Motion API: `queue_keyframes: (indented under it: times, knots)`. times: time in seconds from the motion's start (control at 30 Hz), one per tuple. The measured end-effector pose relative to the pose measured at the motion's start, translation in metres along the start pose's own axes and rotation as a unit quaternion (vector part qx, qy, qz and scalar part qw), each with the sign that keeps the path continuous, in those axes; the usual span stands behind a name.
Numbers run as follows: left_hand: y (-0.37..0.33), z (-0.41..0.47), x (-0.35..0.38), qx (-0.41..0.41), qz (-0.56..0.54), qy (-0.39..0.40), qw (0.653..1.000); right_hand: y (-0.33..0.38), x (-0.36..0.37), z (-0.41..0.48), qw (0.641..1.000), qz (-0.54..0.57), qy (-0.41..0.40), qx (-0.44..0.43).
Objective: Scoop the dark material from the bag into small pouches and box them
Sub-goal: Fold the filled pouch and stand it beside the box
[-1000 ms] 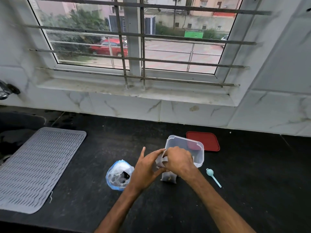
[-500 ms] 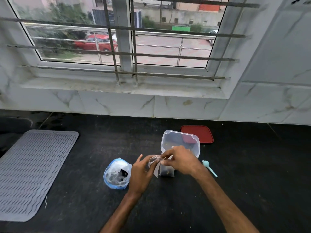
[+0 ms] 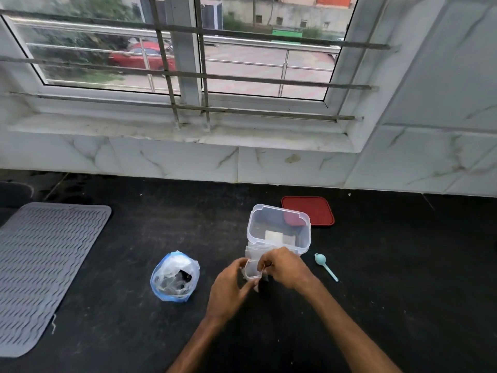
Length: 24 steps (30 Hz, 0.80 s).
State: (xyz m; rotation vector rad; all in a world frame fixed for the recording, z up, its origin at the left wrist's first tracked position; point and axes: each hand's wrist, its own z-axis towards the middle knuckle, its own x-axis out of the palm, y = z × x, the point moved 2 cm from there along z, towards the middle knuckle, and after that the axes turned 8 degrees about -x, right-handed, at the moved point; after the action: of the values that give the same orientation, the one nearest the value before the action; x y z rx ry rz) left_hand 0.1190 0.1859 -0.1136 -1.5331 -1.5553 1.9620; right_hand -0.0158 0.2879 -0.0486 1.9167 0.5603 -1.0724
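Observation:
A small clear pouch (image 3: 251,270) is held between my two hands just in front of the clear plastic box (image 3: 305,232). My left hand (image 3: 228,288) pinches its left side and my right hand (image 3: 285,267) pinches its top right edge. The pouch mouth looks spread apart. The box stands open with a pale pouch lying on its bottom. A blue-white plastic bag (image 3: 174,277) with dark material inside sits open on the counter to the left of my left hand. A small teal scoop (image 3: 324,263) lies on the counter to the right of my right hand.
The box's red lid (image 3: 314,210) lies flat behind the box. A grey ribbed drying mat (image 3: 40,265) covers the counter's left part. The counter (image 3: 403,292) is black stone, with a marble wall and barred window behind it.
Both hands stay on the pouch and have turned it so its mouth faces up and is spread wider. The camera has tilted down and moved closer.

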Motion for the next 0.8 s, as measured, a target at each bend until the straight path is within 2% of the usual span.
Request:
queue_keyframes:
  times: [0.17, 0.47, 0.8]
  knots:
    - [0.004, 0.001, 0.02, -0.067, 0.016, -0.008, 0.998, -0.013, 0.008, 0.01, 0.999, -0.024, 0.032, -0.022]
    - [-0.009, 0.001, 0.038, -0.145, 0.021, -0.041, 0.988, -0.026, 0.005, 0.022, 0.997, -0.033, 0.008, -0.069]
    - [-0.021, 0.004, 0.03, -0.158, 0.058, -0.071, 0.983, -0.044, -0.003, 0.022, 0.995, 0.016, -0.034, -0.096]
